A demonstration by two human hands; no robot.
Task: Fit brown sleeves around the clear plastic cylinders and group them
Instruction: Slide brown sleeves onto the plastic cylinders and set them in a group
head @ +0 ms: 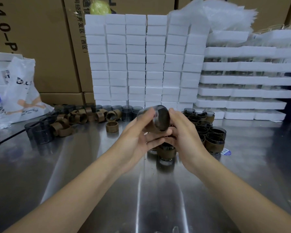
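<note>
**Fitting stage.** A clear plastic cylinder (pixel 155 117), smoke-tinted, is being held tilted above the surface (pixel 91 165), just in front of the finished group (pixel 207 130). It is being gripped by the curled fingers (pixel 155 141) of the left hand (pixel 134 137) and of the right hand (pixel 185 132). A brown sleeve (pixel 150 130) is apparently being worked round its lower end.

**Judged risks.** The sleeve may be going on askew, since the cylinder is being held off-axis. A slip is being invited by the smooth wall. A dropped piece would strike the sleeved cylinder (pixel 166 151) standing directly beneath and could topple its neighbours.

**Setting.** Light is being reflected by the polished steel surface. Loose sleeves (pixel 77 117) and bare cylinders (pixel 40 132) are being kept at the left. Behind, white foam blocks (pixel 141 61), foam trays (pixel 245 79) and cartons (pixel 40 47) are being stored in stacks.
</note>
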